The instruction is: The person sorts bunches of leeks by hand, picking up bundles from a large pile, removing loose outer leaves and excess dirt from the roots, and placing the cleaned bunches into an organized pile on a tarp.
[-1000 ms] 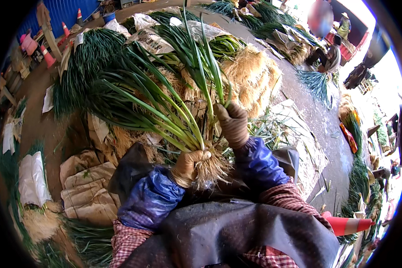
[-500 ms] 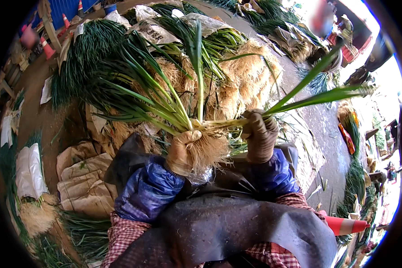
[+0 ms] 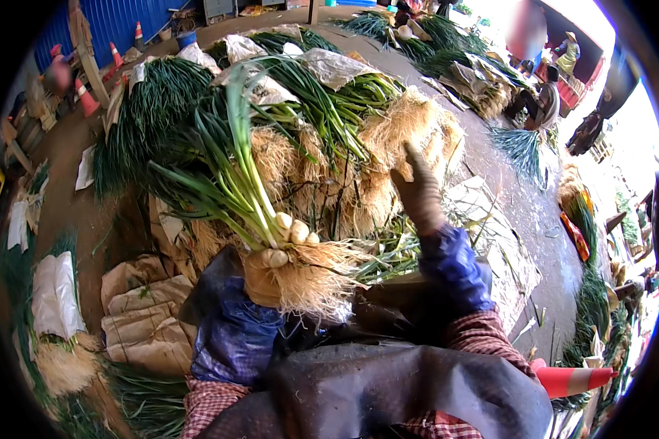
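Observation:
My gloved left hand (image 3: 266, 272) is closed round a bunch of green onions (image 3: 250, 194) in front of my lap. Its green leaves rise up and to the left, and the pale, stringy roots (image 3: 322, 282) spill out to the right of the fist. Gloved too, my right hand (image 3: 421, 194) is raised to the right of the bunch, with finger and thumb apart and nothing visible in it. Behind both hands lies a large heap of green onions (image 3: 344, 110), many with their tan roots facing me. Loose green leaves (image 3: 395, 257) lie below my right hand.
A dark apron (image 3: 388, 380) covers my lap. Folded brown sacks (image 3: 146, 314) lie at the left, near a wrapped bundle of onions (image 3: 55, 300). An orange traffic cone (image 3: 575, 380) lies at the right. A pale sheet (image 3: 501, 252) covers ground there. People (image 3: 545, 99) are at the far right.
My right hand has let go of the stalk it was pulling out to the right, and has moved up and opened. My left hand has shifted slightly left with the bunch, whose leaves now stand more upright.

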Action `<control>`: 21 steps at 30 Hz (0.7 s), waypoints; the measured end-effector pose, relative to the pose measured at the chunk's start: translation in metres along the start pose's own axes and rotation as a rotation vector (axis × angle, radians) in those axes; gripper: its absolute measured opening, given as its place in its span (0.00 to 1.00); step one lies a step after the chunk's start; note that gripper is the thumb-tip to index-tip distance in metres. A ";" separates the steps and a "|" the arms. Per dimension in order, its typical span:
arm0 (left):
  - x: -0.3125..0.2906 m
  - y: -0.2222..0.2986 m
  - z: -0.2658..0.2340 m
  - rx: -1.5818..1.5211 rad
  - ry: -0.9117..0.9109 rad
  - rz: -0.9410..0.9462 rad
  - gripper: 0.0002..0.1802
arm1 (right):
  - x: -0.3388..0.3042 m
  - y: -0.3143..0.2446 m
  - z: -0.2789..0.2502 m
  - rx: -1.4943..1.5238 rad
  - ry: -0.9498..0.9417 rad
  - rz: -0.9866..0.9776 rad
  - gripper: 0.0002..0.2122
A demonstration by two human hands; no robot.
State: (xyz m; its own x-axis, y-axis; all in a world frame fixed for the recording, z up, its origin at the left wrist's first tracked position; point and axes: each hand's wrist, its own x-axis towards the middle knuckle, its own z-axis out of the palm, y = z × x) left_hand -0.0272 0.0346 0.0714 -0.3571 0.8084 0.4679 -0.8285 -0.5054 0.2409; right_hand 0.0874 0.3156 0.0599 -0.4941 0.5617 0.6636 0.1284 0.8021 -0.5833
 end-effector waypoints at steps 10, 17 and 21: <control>-0.029 0.015 -0.030 0.448 0.347 -0.328 0.28 | 0.066 -0.017 0.047 -0.554 -0.296 0.127 0.07; -0.028 0.016 -0.036 0.370 0.311 -0.346 0.24 | 0.099 -0.018 0.007 -0.771 -0.522 0.134 0.07; -0.032 0.013 -0.029 0.171 0.387 -0.283 0.25 | 0.076 -0.013 0.008 0.423 -0.497 0.346 0.12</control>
State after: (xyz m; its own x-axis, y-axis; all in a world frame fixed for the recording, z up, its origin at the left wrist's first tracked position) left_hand -0.0386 0.0106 0.0348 -0.2895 0.9569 0.0224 -0.8450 -0.2665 0.4636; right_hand 0.0413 0.3468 0.1143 -0.8298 0.5294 0.1765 0.0551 0.3925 -0.9181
